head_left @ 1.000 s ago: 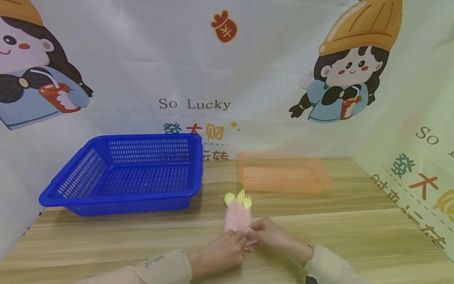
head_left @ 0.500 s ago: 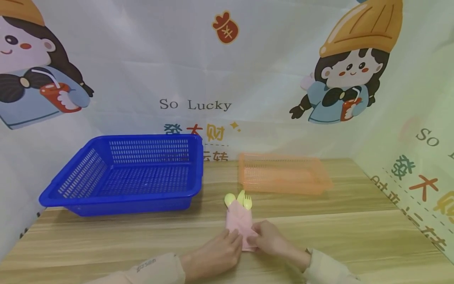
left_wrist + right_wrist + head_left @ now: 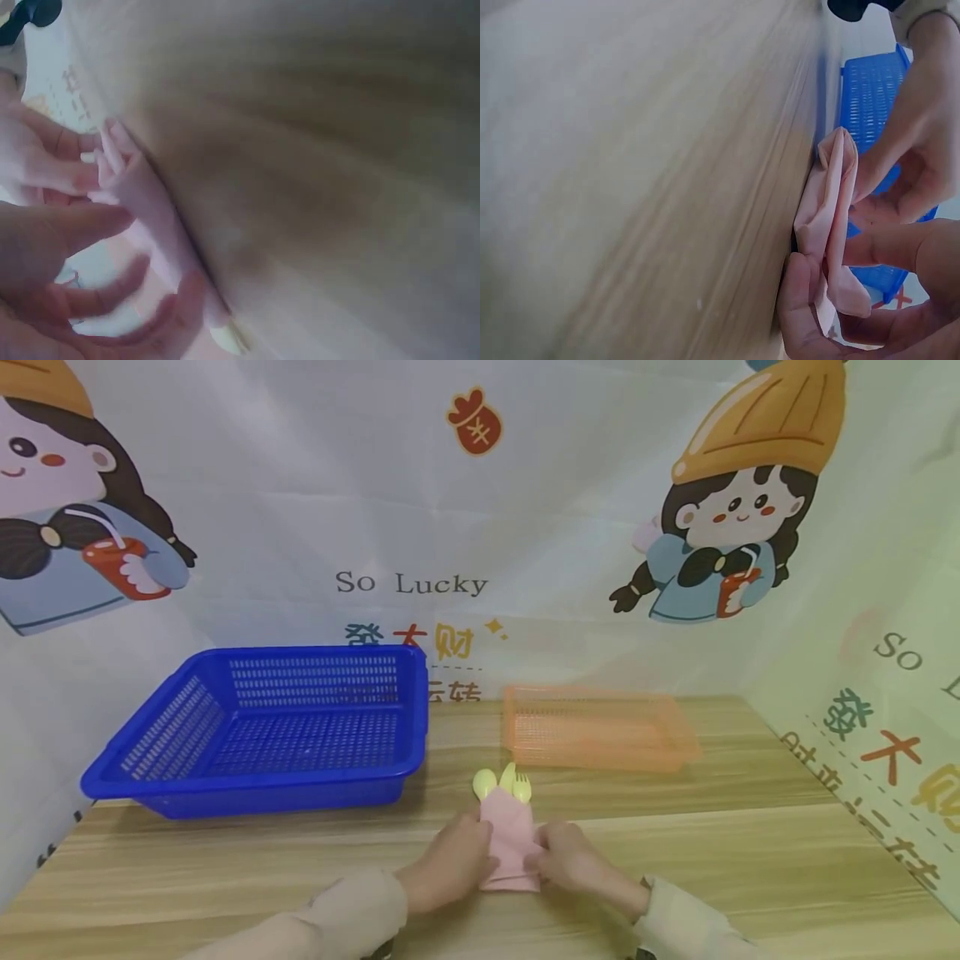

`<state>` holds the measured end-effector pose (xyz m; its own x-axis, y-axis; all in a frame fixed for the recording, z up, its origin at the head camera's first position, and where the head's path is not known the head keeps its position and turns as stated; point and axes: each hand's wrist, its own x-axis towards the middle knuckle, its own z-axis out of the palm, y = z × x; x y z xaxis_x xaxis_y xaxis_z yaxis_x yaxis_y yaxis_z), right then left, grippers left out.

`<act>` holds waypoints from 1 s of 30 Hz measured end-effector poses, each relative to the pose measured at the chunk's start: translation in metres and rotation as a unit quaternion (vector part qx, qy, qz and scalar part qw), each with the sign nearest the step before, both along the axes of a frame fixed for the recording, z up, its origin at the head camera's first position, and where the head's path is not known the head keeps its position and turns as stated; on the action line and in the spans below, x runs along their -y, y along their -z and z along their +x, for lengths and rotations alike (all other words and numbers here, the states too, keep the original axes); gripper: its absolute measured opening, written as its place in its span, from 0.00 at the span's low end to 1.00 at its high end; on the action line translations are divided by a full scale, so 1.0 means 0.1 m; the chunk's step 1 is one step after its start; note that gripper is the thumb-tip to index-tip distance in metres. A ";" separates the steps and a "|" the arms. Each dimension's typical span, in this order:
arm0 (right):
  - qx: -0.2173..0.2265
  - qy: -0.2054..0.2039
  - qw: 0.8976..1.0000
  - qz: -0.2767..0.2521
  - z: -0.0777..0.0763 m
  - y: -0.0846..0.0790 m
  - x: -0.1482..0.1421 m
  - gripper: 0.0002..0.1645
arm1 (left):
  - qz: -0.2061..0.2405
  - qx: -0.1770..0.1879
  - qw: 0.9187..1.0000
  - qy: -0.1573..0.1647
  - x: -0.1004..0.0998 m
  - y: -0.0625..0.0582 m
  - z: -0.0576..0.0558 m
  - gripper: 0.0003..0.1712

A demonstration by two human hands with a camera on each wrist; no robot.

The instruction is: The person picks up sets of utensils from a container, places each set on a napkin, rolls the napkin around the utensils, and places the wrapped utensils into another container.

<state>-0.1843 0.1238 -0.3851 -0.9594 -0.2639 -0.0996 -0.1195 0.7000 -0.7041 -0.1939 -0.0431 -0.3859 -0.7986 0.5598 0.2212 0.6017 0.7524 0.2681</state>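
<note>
A pink cloth napkin (image 3: 512, 847) is folded round a pale yellow spoon (image 3: 484, 783), knife (image 3: 507, 776) and fork (image 3: 522, 788), whose heads stick out of its far end. My left hand (image 3: 452, 864) holds the bundle's left edge, thumb over the cloth. On the opposite side my right hand (image 3: 576, 862) pinches a fold of the napkin between thumb and fingers. Seen from the right wrist, the napkin (image 3: 829, 202) shows loose layered folds along its edge. The cutlery handles are hidden inside the cloth.
A large blue basket (image 3: 277, 783) stands at the left of the wood-grain table (image 3: 712, 860). Farther back on the right lies a shallow orange basket (image 3: 600, 758). A printed white cloth (image 3: 570, 510) hangs behind the table and along its sides.
The napkin's near end has been smoothed flat. My left hand has shifted from the near end up to the bundle's left edge, while my right hand stays at the right edge.
</note>
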 end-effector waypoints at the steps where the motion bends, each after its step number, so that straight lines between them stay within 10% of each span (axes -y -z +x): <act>1: -0.005 0.000 1.000 0.005 0.00 0.01 0.01 0.11 | 0.008 0.019 1.000 -0.014 0.00 0.00 -0.01 0.13; 9: -0.041 0.022 0.999 0.008 0.00 0.03 0.05 0.16 | 0.072 0.116 0.988 -0.070 0.01 -0.01 -0.10 0.17; 15: -0.039 0.028 0.998 -0.030 -0.04 0.02 0.07 0.08 | 0.161 0.217 0.958 -0.099 0.05 0.02 -0.15 0.14; 21: -0.005 0.048 0.997 -0.067 -0.10 0.02 0.07 0.38 | 0.201 0.293 0.927 -0.119 0.08 0.04 -0.18 0.12; 30: 0.024 0.014 0.996 -0.086 -0.12 -0.02 0.04 0.07 | 0.255 0.364 0.880 -0.167 0.06 0.05 -0.16 0.10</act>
